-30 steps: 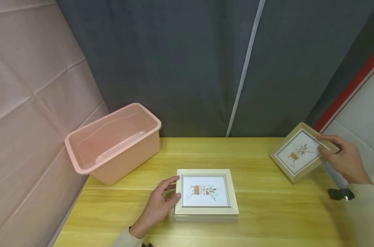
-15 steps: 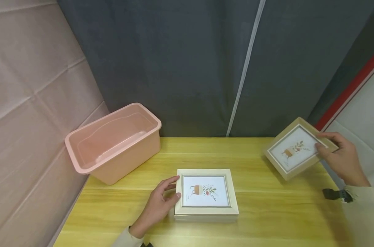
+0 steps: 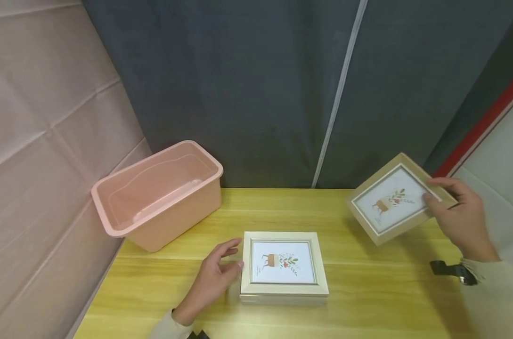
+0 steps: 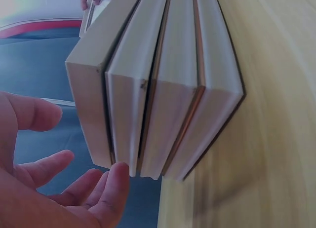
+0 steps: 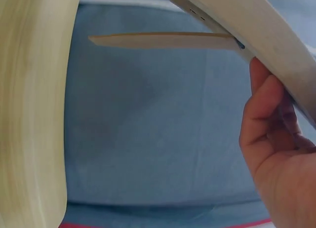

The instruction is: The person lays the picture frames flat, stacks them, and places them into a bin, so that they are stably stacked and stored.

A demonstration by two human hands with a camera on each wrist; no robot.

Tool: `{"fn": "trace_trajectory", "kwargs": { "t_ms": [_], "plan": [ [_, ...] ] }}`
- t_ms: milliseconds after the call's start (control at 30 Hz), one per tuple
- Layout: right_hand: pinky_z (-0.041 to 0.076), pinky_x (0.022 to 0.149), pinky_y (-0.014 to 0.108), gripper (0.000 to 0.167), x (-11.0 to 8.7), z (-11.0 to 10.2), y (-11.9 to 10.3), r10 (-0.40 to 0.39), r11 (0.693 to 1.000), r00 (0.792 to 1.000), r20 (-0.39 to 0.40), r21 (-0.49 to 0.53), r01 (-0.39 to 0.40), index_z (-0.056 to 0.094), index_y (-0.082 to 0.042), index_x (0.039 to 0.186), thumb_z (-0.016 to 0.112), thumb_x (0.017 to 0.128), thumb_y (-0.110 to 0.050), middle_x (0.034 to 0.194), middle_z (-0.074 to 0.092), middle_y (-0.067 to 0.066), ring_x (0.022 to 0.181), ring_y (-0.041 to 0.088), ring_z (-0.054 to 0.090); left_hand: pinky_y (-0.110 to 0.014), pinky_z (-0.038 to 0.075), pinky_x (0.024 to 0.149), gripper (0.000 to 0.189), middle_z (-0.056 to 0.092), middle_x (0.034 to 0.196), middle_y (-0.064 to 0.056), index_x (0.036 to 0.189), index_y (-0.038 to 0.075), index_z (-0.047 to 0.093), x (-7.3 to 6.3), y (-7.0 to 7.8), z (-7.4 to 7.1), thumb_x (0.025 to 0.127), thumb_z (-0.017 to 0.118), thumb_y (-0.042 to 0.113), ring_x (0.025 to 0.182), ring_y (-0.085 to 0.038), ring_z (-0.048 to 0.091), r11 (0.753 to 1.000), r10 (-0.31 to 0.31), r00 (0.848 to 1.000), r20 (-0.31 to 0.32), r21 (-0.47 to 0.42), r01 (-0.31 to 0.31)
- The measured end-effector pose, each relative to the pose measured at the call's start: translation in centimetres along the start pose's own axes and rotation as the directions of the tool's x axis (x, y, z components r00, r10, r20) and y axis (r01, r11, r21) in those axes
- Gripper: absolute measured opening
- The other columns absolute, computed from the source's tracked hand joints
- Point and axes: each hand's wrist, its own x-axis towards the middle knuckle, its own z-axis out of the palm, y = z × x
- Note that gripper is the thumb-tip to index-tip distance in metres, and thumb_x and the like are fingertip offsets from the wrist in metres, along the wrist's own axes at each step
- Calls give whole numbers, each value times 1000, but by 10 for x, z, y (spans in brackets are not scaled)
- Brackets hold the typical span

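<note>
My right hand [image 3: 461,219] grips the right corner of a cream picture frame [image 3: 392,200], thumb on its front, above the table at the right. A vase-and-plant print shows in it, and the frame is tilted. From its back, in the right wrist view, a thin stand leg [image 5: 163,40] sticks out. A stack of several similar picture frames [image 3: 281,289] lies flat at the front middle; the top one has the same print. Just left of that stack is my left hand [image 3: 209,282], fingers spread and holding nothing. The left wrist view shows the frames' layered edges [image 4: 173,99] beside the fingertips.
A pink plastic bin [image 3: 177,214] stands at the back left of the wooden table [image 3: 180,287], with nothing inside. A dark curtain [image 3: 239,94] hangs behind the table. Pale cloth [image 3: 40,165] covers the left side, and a red-edged white panel [image 3: 498,188] borders the right.
My right hand has carried the picture frame leftward and slightly up in the head view. The left hand's fingers have come off the stack's left edge and drawn back a little.
</note>
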Motion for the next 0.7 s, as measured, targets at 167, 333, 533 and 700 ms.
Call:
{"fn": "trace_trajectory", "kwargs": {
  "t_ms": [167,333,533,700],
  "plan": [
    [46,66,8,36,-5,12,-20,-10,1000,999,-33,18,11,76,-7,123,73,90,7,113,72,-20,81,-5,60,-26,59,97,60,58,152,-7,151,32,57,4,9,-1,97,76,14,137,-37,57,1000,-3,1000,-1,0,3],
    [47,57,8,36,-12,21,-39,-53,998,999,4,45,53,74,-1,123,73,89,11,115,71,-20,81,-6,63,-25,59,100,60,56,154,-8,152,29,55,7,20,-3,98,75,13,139,-35,56,999,35,999,23,6,-35],
    [47,62,7,35,-18,34,-63,-161,983,986,44,101,156,70,10,121,72,86,17,120,71,-21,97,-3,63,-28,59,103,59,54,156,-6,153,32,52,10,32,-6,100,74,17,141,-34,55,995,98,994,42,20,-99],
    [46,59,5,37,-25,47,-78,-250,963,966,66,125,241,71,9,119,72,83,20,122,71,-20,102,-4,64,-37,60,105,60,54,157,-4,156,28,50,14,41,-5,101,73,22,141,-36,55,985,171,983,66,14,-172]
  ]
}}
